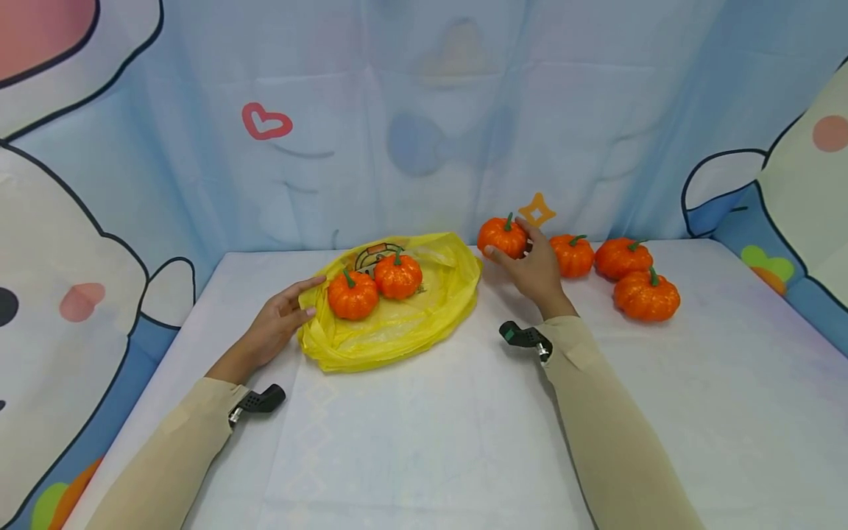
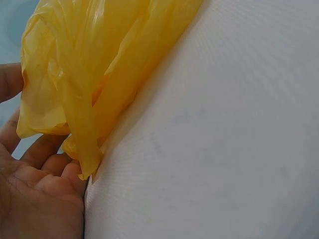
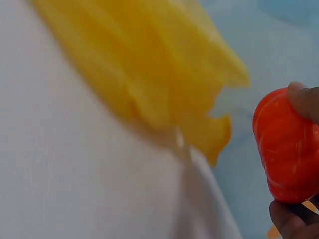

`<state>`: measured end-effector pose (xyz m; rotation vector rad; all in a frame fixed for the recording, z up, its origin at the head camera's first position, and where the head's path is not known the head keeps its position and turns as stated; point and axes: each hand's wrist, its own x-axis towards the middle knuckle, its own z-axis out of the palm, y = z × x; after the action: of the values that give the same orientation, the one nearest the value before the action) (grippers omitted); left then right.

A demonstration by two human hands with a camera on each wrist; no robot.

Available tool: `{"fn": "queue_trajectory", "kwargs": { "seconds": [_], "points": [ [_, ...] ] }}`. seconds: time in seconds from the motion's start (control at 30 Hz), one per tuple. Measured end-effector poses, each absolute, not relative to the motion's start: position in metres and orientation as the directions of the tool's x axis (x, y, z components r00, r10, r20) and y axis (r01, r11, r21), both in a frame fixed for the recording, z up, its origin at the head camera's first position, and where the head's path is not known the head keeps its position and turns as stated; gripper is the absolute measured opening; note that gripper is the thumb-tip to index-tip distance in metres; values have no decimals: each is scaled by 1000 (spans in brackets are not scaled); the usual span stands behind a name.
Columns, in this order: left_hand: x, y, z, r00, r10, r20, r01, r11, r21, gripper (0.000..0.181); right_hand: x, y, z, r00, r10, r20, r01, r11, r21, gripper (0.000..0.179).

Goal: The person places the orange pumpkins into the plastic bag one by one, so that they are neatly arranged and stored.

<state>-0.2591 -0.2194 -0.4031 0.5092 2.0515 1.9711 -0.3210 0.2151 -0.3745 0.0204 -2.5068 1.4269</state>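
A yellow plastic bag (image 1: 397, 338) lies spread on the table with two small orange pumpkins, one pumpkin (image 1: 353, 294) at the left and another pumpkin (image 1: 398, 276) beside it. My left hand (image 1: 278, 324) touches the bag's left edge, its thumb and fingers apart; the left wrist view shows the palm beside the crumpled plastic (image 2: 84, 84). To the right of the bag, my right hand (image 1: 532, 272) grips a third pumpkin (image 1: 501, 237) between thumb and fingers, raised off the table. That pumpkin (image 3: 286, 144) also appears at the right wrist view's edge.
Right of my right hand stand more pumpkins: one pumpkin (image 1: 573, 256) closest, another pumpkin (image 1: 624, 259) beyond it, and a pumpkin (image 1: 647, 297) in front. A pale cloth covers the table (image 1: 411, 442). Behind it hangs a blue printed curtain (image 1: 318, 169).
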Motion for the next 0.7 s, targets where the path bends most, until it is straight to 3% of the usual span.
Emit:
{"fn": "queue_trajectory", "kwargs": {
  "seconds": [0.37, 0.7],
  "points": [
    [-259, -218, -404, -906, 418, 62, 79, 23, 997, 59, -309, 163, -356, -948, -124, 293, -318, 329, -889, 81],
    [-258, -215, -402, -902, 426, 67, 75, 3, 997, 60, -308, 146, -377, -970, -120, 211, -242, 526, -815, 84]
  ]
}}
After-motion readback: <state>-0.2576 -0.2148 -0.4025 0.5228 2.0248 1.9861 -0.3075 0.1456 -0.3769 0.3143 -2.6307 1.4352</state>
